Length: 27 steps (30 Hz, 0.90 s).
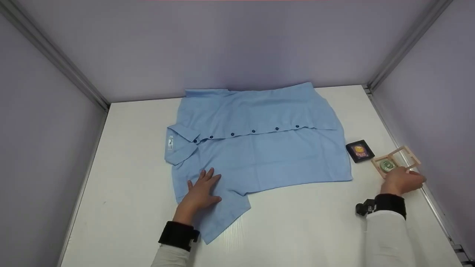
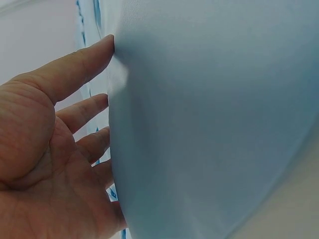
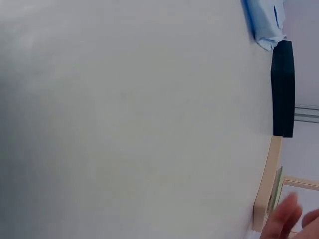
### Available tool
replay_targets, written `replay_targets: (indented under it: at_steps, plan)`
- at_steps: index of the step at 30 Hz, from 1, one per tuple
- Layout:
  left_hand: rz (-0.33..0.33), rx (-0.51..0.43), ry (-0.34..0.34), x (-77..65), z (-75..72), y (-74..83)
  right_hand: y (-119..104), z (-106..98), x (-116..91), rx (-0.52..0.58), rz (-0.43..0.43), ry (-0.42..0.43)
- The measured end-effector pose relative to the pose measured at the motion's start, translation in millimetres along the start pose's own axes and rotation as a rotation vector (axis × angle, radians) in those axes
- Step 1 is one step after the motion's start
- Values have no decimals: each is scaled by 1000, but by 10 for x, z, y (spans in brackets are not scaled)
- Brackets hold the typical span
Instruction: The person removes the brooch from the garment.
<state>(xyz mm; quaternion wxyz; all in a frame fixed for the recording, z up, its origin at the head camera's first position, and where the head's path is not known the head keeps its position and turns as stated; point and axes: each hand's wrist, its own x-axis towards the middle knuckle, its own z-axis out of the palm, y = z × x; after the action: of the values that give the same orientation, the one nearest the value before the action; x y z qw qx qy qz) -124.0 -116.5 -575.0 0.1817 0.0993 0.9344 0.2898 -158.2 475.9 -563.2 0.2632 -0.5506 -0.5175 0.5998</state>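
A light blue short-sleeved shirt (image 1: 282,155) lies spread out, with dark buttons along its front and its collar (image 1: 182,144) towards the left. My left hand (image 1: 198,194) rests on the shirt by the near sleeve (image 1: 224,218), fingers spread. In the left wrist view, the sleeve's cloth (image 2: 199,124) hides the fingertips. On the far right, my right hand (image 1: 402,180) is at a small wooden box (image 1: 377,167), beside its raised frame lid (image 1: 412,154). A round green patterned piece (image 1: 387,165) sits inside. I cannot tell whether the fingers pinch the lid.
A black square box (image 1: 360,151) with a colourful picture stands between the shirt's hem and the wooden box. The white table (image 1: 130,178) has grey panels (image 1: 241,44) at its back and sides. A metal rail (image 1: 434,207) runs along its right edge.
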Motion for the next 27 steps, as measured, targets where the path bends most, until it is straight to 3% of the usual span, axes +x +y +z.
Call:
replay_targets:
  at_steps: [3, 5, 11, 14, 20, 27]
  plan:
    - [0, -3, -1, -4, -3, 6, -53, -3, 11, -167, -121, 90]
    - [-1, -4, -2, -8, -5, 11, -101, 4, 31, -261, -183, 88]
    - [-13, 2, -8, -9, -16, 23, -206, -3, 112, -534, -349, -129]
    - [-8, -2, -7, -9, -16, 23, -238, -18, 145, -595, -404, -171]
    - [-3, -3, -3, -6, -11, 24, -283, -51, 161, -604, -380, -186]
    - [-18, 1, -11, -1, -8, 26, -302, -35, 167, -493, -247, -159]
